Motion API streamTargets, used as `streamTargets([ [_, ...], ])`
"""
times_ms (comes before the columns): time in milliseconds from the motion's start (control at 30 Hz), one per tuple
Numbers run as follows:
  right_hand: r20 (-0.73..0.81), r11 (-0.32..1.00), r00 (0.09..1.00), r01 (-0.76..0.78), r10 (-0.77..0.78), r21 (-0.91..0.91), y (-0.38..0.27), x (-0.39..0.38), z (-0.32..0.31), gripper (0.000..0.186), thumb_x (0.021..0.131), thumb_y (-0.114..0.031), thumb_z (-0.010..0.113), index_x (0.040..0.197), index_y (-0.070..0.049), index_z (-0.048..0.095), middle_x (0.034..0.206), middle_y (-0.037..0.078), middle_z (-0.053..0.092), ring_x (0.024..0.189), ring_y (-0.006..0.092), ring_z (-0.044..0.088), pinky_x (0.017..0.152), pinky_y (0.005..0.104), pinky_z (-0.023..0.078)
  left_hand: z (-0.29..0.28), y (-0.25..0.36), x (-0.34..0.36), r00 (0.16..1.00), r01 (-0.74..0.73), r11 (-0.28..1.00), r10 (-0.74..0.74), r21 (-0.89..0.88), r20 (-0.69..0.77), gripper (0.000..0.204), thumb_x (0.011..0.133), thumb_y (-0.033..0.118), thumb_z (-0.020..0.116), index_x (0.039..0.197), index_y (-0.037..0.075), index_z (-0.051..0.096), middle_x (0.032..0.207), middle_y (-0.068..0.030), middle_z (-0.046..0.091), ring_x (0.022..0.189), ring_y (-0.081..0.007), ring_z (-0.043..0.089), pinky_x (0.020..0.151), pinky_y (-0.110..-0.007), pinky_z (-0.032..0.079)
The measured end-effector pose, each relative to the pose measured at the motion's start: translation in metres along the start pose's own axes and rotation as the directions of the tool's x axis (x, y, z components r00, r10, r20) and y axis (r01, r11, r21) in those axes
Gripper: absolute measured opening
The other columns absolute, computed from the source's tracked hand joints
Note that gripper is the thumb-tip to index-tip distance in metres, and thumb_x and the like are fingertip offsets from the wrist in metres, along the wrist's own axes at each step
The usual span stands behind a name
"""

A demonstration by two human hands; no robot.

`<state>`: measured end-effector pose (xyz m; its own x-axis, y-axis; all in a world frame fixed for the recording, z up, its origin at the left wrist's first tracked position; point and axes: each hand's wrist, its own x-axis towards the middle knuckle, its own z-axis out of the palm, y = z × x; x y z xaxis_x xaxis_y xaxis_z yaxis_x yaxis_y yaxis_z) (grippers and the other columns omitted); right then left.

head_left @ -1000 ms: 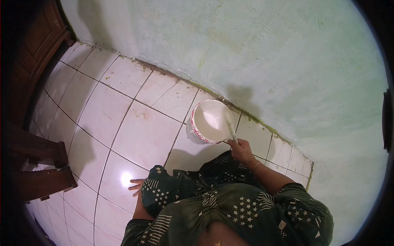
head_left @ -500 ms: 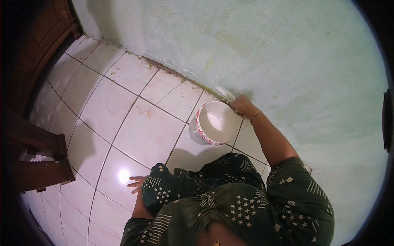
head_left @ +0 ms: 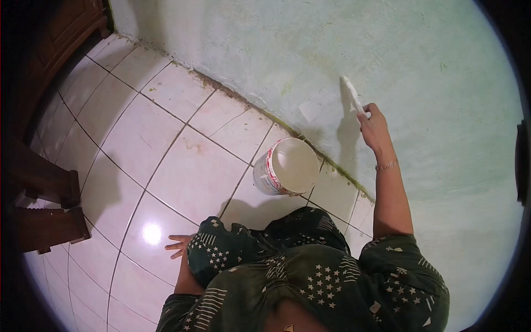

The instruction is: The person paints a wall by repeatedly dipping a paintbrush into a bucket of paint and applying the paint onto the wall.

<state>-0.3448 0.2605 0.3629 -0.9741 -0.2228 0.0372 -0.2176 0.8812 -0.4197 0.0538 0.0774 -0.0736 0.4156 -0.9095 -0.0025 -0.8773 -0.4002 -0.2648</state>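
Note:
My right hand (head_left: 374,128) is closed round the handle of a white-coated paintbrush (head_left: 352,93). The brush is seen nearly edge-on, its head pointing up and away over the pale green wall (head_left: 431,66); I cannot tell whether it touches the wall. A fresh white patch (head_left: 310,110) shows low on the wall, left of the brush. Below it a paint bucket (head_left: 264,176) with a red-marked rim stands on the floor, whitish inside. Beside my left knee, my left hand (head_left: 180,245) holds nothing, its fingers spread over the tiles.
White floor tiles (head_left: 182,171) run up to the wall along a dirty, greenish joint. Dark wooden furniture legs (head_left: 52,227) stand at the left, and a wooden cabinet (head_left: 61,39) is at the far left. A dark object (head_left: 521,163) sits at the right edge.
My right hand has lifted the brush from the wall's base beside the bucket, up and to the right. A white patch now shows on the wall. My left hand stays by the knee.

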Motion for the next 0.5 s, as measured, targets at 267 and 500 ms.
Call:
streamTargets([
  [267, 0.348, 0.848, 0.933, 0.259, -0.095, -0.462, 0.024, 0.035, 0.139, 0.02, 0.078, -0.015, 0.053, 0.082, 0.002, 0.061, 0.091, 0.027, 0.061, 0.088, 0.0428, 0.058, 0.078, 0.0448, 0.046, -0.006, 0.003, -0.006, 1.0, 0.012, 0.997, -0.014, -0.078, -0.019, 0.083, 0.085, 0.027, 0.049, 0.143, 0.024, -0.011, 0.149, -0.0165, -0.013, 0.132, -0.0518, -0.009, 0.093, -0.072, 0.023],
  [500, 0.268, 0.786, 0.944, 0.313, -0.194, -0.534, 0.032, 0.096, 0.156, 0.018, 0.077, -0.012, 0.051, 0.083, 0.001, 0.062, 0.09, 0.025, 0.062, 0.087, 0.0403, 0.059, 0.078, 0.0453, 0.047, -0.05, 0.0, 0.008, 0.871, -0.028, 0.99, -0.046, 0.141, 0.489, 0.095, 0.079, 0.048, 0.057, 0.144, 0.023, -0.007, 0.149, -0.0169, -0.013, 0.13, -0.0556, -0.007, 0.095, -0.073, 0.018],
])
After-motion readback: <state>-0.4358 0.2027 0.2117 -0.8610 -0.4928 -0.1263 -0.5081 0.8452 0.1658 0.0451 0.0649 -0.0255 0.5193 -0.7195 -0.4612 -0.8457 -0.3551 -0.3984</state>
